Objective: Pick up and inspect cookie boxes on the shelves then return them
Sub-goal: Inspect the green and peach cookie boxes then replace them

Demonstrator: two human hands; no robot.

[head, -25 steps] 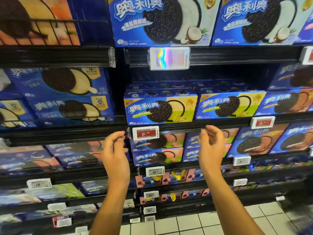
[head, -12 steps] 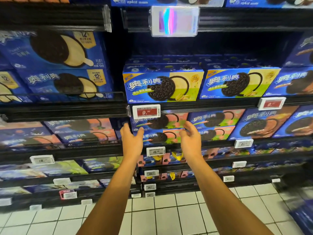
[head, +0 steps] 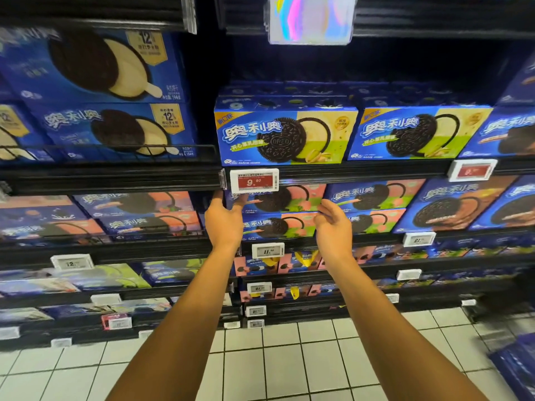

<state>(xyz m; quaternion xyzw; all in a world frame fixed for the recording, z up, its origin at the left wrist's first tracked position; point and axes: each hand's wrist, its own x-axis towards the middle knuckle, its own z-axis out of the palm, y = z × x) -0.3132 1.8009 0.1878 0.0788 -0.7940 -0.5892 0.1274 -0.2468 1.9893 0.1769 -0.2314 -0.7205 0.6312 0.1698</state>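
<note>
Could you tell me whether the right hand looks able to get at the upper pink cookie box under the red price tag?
Probably yes: the right hand is open at the upper pink box's right end, with nothing between them.

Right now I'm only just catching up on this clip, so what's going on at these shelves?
A person stands facing shelves of blue cookie boxes and reaches both bare hands toward the pink-and-green boxes stacked below the red 9.90 price tag. The left hand is at the left end of the top pink box, fingers by its corner. The right hand is open at its right end. Neither hand has closed on the box, and it sits on the shelf, so nothing has been lifted yet.
</note>
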